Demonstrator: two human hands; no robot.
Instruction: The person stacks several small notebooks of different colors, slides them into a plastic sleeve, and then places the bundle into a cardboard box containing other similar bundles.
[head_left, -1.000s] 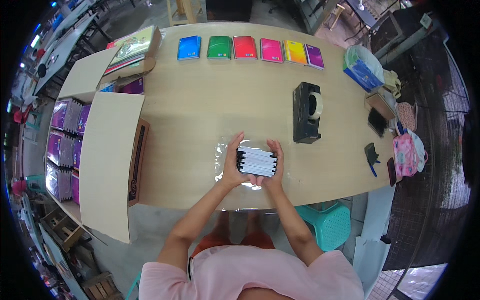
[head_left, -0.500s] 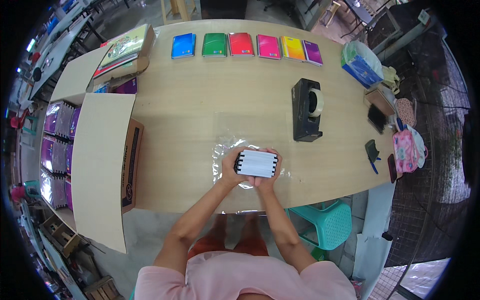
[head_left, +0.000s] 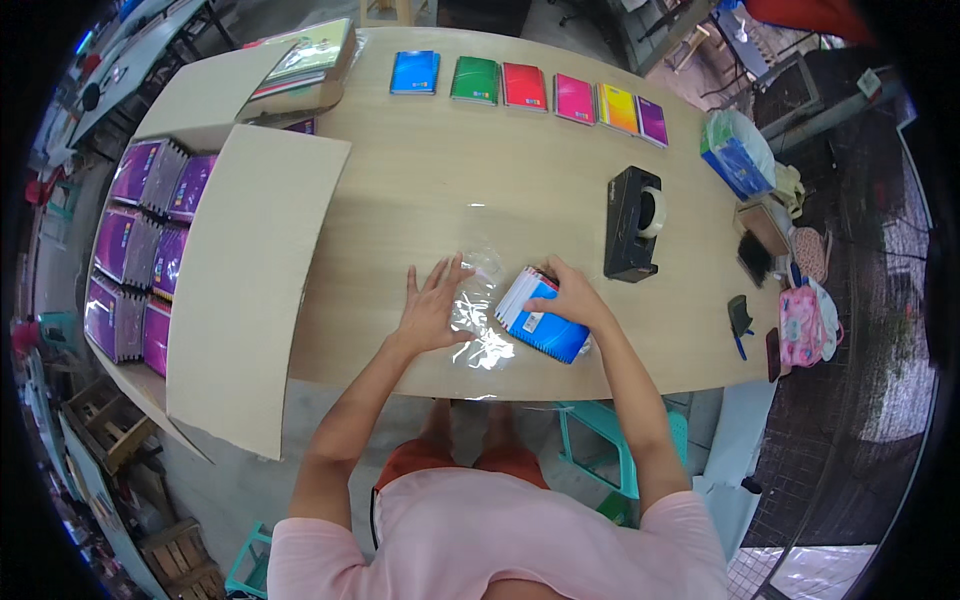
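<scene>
My right hand (head_left: 572,296) grips a stack of small spiral notebooks (head_left: 552,334), its thumb across the blue cover on top. The stack lies tilted at the near middle of the table, page edges and coils showing on its left side. To its left, a clear plastic bag (head_left: 484,350) lies flat and shiny on the wood. My left hand (head_left: 432,312) is spread beside that bag, its fingertips at the bag's left edge and nothing in its grasp. How far the bag reaches under the stack is hidden.
A row of colourful notebooks (head_left: 524,87) lines the table's far side. A black tape dispenser (head_left: 630,225) stands to the right. At the left, an open carton (head_left: 250,290) holds bagged purple notebooks (head_left: 125,245). A pink pouch (head_left: 803,325) sits at the right edge, a green stool (head_left: 595,435) below.
Both hands held the notebook stack upright over the bag. Now the stack is turned blue cover up and shifted right in my right hand, while my left hand has let go and moved left.
</scene>
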